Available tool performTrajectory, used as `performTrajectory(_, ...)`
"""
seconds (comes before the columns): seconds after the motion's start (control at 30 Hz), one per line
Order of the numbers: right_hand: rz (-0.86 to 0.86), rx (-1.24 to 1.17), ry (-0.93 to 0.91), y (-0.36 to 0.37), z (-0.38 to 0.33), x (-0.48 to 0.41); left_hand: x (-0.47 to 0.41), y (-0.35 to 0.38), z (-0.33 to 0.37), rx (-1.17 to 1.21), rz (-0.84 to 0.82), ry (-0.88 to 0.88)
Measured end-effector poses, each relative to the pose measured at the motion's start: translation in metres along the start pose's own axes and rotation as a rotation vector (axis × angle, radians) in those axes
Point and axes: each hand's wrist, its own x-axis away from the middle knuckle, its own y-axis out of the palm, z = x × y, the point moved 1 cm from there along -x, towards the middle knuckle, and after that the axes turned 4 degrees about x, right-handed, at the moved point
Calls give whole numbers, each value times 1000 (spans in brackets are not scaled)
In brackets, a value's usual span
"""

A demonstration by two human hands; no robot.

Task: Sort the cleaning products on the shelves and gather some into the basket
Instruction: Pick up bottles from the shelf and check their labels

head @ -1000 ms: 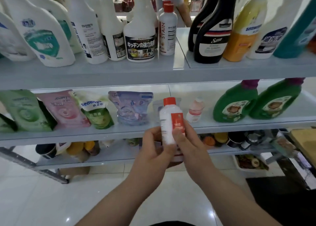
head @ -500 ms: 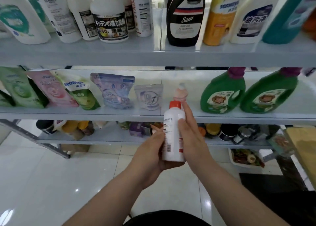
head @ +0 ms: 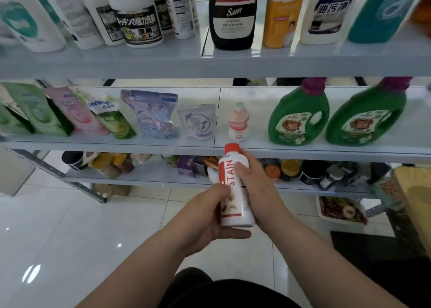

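Note:
A white stain-remover bottle point(head: 234, 186) with a red cap and red "STAIN" lettering stands upright between both hands, in front of the middle shelf edge point(head: 116, 143). My left hand point(head: 205, 216) grips its lower part, thumb on the label and fingers under the base. My right hand point(head: 258, 191) wraps round its right side from behind. Matching white bottles point(head: 180, 9) stand on the top shelf point(head: 140, 63). No basket shows in this view.
The middle shelf carries refill pouches point(head: 149, 114), a small pink bottle point(head: 238, 122) and two green jugs point(head: 298, 116). On the top shelf stand a black bottle point(head: 233, 16) and spray bottles. Jars and tins point(head: 310, 172) crowd the bottom shelf. White floor tiles lie below.
The bottle has been turned in my hands, so the red "STAIN" side now faces me. Both hands and bottle sit lower against the shelves than before.

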Motion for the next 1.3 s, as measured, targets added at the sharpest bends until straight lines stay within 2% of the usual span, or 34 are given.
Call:
performTrajectory(0.13, 29, -222, 288, -7, -3, -1, 7, -3, 11, -14, -77, -47)
performTrajectory(0.27, 48, -282, 295, -2, 1, -2, 8, -9, 13, 14, -92, -60)
performTrajectory(0.4, 49, -221, 314, 18, 2, -3, 8, -24, 17, 125, 2, -7)
performTrajectory(0.47, 31, -148, 274, 30, 0, -5, 7, -38, 21, 51, 84, 56)
performTrajectory(0.6, -28, 129, 66, 65, -10, -10, 8, -77, 34, -385, 190, 285)
performTrajectory(0.67, -59, 148, -38, 88, -17, -9, 13, -100, 43, -493, 166, 337)
performTrajectory(0.83, -153, 240, -272, 140, -15, -6, 29, -163, 68, -689, -22, 372)
performTrajectory(0.9, -153, 297, -296, 160, -12, -8, 36, -184, 78, -720, 9, 412)
performTrajectory(1.0, -114, 289, -283, 186, -9, -10, 43, -206, 87, -786, 137, 488)
performTrajectory(1.1, -29, 412, -289, 205, -11, -11, 48, -222, 94, -889, 222, 536)
performTrajectory(1.3, 253, 514, -276, 231, -24, -17, 65, -252, 113, -1168, 252, 729)
